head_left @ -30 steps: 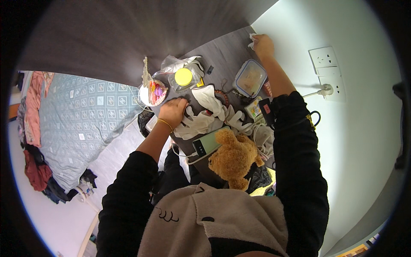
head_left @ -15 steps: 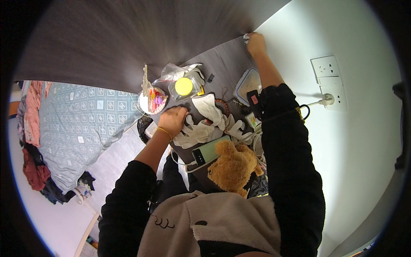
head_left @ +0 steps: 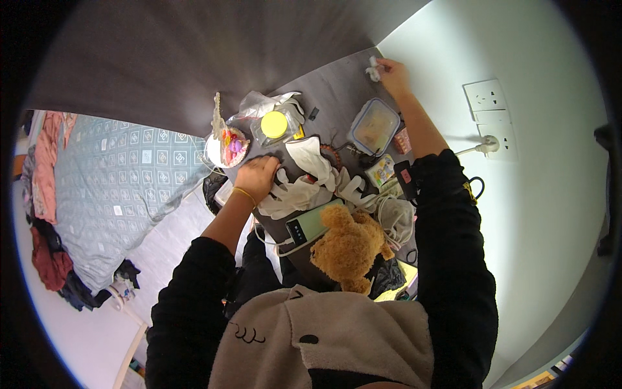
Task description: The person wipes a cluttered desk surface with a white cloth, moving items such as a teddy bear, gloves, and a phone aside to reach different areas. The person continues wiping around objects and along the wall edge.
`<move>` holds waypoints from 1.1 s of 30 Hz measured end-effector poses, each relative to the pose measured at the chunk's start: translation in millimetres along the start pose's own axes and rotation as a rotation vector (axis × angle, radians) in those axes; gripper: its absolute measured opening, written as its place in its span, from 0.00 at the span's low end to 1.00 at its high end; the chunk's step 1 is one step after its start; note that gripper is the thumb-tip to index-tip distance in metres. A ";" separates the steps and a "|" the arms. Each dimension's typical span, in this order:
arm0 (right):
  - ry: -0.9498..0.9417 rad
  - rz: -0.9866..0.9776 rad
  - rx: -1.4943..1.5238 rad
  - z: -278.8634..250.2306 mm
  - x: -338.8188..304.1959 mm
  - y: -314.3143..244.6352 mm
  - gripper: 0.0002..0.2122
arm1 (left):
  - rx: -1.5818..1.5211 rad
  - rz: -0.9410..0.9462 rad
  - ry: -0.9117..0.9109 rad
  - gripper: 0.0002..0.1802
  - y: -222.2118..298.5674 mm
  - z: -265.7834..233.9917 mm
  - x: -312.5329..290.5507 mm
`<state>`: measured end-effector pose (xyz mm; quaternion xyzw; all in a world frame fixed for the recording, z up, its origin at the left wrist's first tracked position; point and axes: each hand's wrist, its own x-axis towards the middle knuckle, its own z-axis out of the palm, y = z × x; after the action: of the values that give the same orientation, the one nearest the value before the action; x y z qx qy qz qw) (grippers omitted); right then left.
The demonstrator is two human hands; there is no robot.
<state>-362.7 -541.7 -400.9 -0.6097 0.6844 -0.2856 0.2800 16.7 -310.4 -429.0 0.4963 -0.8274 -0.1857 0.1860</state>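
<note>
My right hand [head_left: 394, 76] is closed on a crumpled white tissue [head_left: 373, 69] at the far corner of the grey tabletop [head_left: 343, 81], beside the wall. My left hand [head_left: 258, 176] rests at the table's left side with its fingers curled in. Whatever lies under those fingers, if anything, is hidden. Just right of it are white gloves [head_left: 295, 198]. Beyond it stand a white dish with colourful pieces [head_left: 233, 146] and a clear jar with a yellow lid [head_left: 274, 124]. Nearer my right forearm sits a clear lidded food box [head_left: 376, 126].
A brown plush toy [head_left: 350, 249] and a pale green power bank [head_left: 314, 223] with a cable lie at the near side. A dark panel [head_left: 162, 58] rises along the back. A plug sits in the wall socket [head_left: 489, 144]. To the left is a bed [head_left: 129, 162].
My right hand has drawn back slightly from the corner with the tissue, which now shows more fully. The food box and a card-like packet are less covered by my arm. My left hand stays put.
</note>
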 end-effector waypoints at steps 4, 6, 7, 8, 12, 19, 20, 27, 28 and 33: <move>-0.161 0.207 0.882 -16.3 -4.7 4.9 0.15 | 0.014 0.008 -0.013 0.05 -0.4 -0.3 -0.9; -0.218 0.216 1.091 -24.0 -10.3 0.3 0.18 | 0.021 -0.002 -0.017 0.05 -0.2 -0.1 -0.4; -0.250 0.213 1.112 -26.9 -13.7 -3.0 0.19 | 0.026 -0.005 -0.012 0.05 0.2 0.2 -0.4; -0.262 0.214 1.134 -29.4 -16.9 -6.6 0.20 | 0.019 0.002 -0.008 0.05 0.5 0.5 -0.4; -0.351 0.182 1.197 -36.6 -23.8 -18.3 0.21 | 0.007 0.025 0.023 0.05 -0.1 0.0 0.2; -0.378 0.196 1.195 -34.5 -22.8 -17.5 0.19 | 0.009 0.024 0.029 0.06 -0.3 0.2 -0.5; -0.381 0.195 1.216 -34.0 -22.5 -17.2 0.19 | 0.004 0.025 0.031 0.06 -0.4 0.3 -0.4; -0.362 0.195 1.210 -30.1 -22.0 -14.0 0.19 | 0.005 0.012 0.012 0.06 0.1 -0.8 -0.4; -0.334 0.208 1.190 -28.9 -22.3 -12.1 0.19 | 0.008 0.010 0.012 0.06 0.2 -0.7 -0.6; -0.205 0.202 1.144 -23.0 -21.5 -1.7 0.16 | -0.005 0.013 0.006 0.06 -1.4 1.3 -0.5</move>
<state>-376.2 -519.3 -383.3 -0.3179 0.4456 -0.5210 0.6550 17.3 -310.4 -430.8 0.4912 -0.8295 -0.1851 0.1907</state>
